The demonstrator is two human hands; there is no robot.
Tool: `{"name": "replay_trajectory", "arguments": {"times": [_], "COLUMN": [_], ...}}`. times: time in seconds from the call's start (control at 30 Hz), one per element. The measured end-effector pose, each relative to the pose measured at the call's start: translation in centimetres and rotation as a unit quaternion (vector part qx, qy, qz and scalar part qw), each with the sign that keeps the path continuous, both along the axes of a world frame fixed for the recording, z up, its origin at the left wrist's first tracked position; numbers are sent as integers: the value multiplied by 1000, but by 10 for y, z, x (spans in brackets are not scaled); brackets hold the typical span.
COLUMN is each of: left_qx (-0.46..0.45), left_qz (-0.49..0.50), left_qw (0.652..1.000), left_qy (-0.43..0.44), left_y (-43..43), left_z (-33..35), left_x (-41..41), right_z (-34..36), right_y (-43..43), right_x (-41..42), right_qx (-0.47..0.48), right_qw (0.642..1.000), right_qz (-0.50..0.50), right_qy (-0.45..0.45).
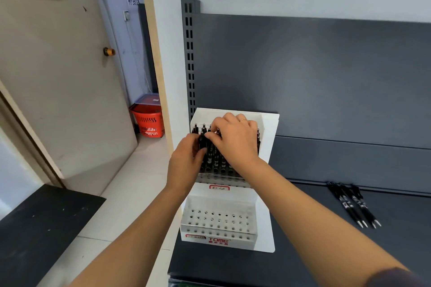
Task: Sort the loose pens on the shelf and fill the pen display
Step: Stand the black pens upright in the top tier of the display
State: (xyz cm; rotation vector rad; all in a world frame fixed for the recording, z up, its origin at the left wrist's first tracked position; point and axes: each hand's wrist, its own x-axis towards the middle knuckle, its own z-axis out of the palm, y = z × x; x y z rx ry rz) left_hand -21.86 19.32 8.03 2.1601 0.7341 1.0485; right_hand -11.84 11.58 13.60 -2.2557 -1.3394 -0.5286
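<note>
Head view places the pen display [267, 214] at the left end of the shelf [303, 254], against its rear edge. Its upper tier [224, 180] carries standing pens [217, 161], black and packed in rows. Its lower tier [219, 219] faces the shelf's front edge. Your left hand [186, 161] is curled round a black pen [202, 143] at the upper tier's left side. Your right hand [235, 137], wearing a ring [242, 120], pinches the top of that same pen between thumb and forefinger. Loose pens [353, 205] lie side by side toward the shelf's right end, well apart from the display, tips toward the front edge. Left of the shelf, a red basket [149, 121] sits on the floor beyond an open door [58, 88].
</note>
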Motion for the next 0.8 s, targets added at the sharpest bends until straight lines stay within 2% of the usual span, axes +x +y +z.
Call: {"name": "replay_trajectory", "arguments": {"times": [0.2,0.43,0.67,0.8], "left_qx": [77,123,87,77], "left_qz": [3,-3,8,9], "left_qw": [995,991,990,992], "left_qy": [60,52,114,98], "left_y": [5,15,18,14], "left_z": [8,25,38,38], "left_x": [-2,1,4,1], "right_z": [1,4,9,4], "right_y": [0,-1,7,6], "right_x": [5,8,10,8], "right_qx": [-18,-63,-77,-56], "right_qw": [999,994,994,997], "right_qz": [37,83,53,32], "right_qy": [30,39,62,44]}}
